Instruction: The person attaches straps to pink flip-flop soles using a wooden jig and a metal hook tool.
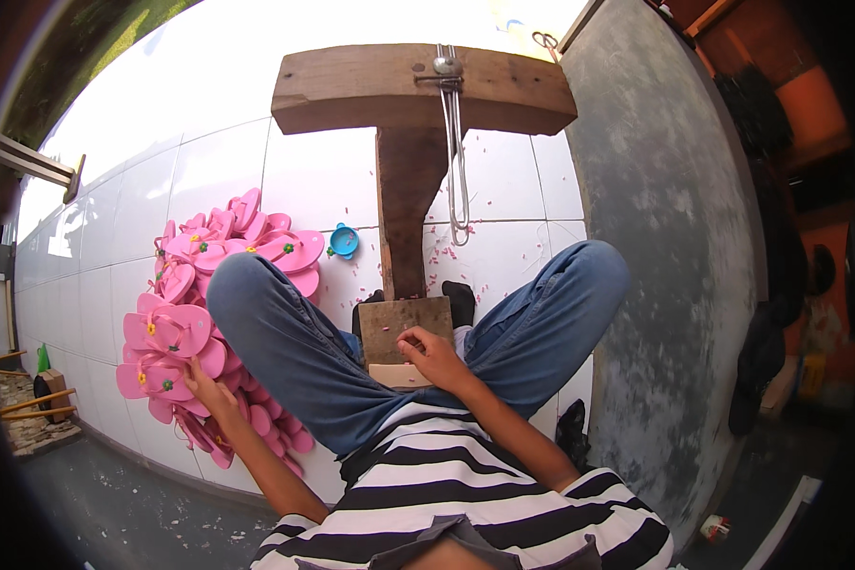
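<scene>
I sit on a white tiled floor with my knees bent around a T-shaped wooden stand (pixel 408 190). My left hand (pixel 204 388) reaches down to my left into a pile of pink flip-flop sandals (pixel 176 332) and grips one of them. My right hand (pixel 432 356) rests between my legs on a pale wooden block (pixel 399 375) at the near end of the stand, fingers curled on it. A long metal wire tool (pixel 457 161) hangs from the stand's crossbeam (pixel 351 85).
A small blue plastic piece (pixel 343 241) lies on the tiles beside the sandal pile. Pink scraps dot the floor near the stand. A grey concrete wall (pixel 665 237) rises on my right. Wooden sticks (pixel 33 404) and rubble lie at far left.
</scene>
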{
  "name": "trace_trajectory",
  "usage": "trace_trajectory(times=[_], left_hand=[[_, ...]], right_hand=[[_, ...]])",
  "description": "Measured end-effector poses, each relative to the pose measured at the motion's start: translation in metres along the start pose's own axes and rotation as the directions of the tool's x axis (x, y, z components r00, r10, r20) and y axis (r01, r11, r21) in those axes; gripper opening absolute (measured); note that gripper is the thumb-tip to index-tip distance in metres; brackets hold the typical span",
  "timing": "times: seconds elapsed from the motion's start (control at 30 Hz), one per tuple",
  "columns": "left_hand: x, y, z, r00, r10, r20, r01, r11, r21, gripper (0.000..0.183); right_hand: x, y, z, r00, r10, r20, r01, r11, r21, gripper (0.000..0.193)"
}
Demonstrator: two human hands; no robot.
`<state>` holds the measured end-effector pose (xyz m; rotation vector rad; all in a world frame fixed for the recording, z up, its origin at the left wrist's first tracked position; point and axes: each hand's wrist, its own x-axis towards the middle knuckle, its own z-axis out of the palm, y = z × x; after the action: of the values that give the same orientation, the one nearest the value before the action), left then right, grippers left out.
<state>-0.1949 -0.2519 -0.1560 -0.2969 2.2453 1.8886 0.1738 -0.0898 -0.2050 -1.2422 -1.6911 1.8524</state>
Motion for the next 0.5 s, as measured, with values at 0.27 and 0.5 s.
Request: trace_trajectory(times=[0.27, 0.5], left_hand=[[-0.066, 0.031, 0.029, 0.826, 0.555, -0.1, -0.509, 0.811, 0.289, 0.058], [-0.129, 0.146, 0.111, 0.369, 0.91, 0.19, -0.911, 0.395, -0.12, 0.032]], right_hand=[[-0.001, -0.003, 0.001, 0.999, 0.016, 0.035, -0.015, 1.0, -0.017, 0.022], [0.0, -0.006, 0.0, 0.999, -0.031, 0.037, 0.031, 0.999, -0.009, 0.022]])
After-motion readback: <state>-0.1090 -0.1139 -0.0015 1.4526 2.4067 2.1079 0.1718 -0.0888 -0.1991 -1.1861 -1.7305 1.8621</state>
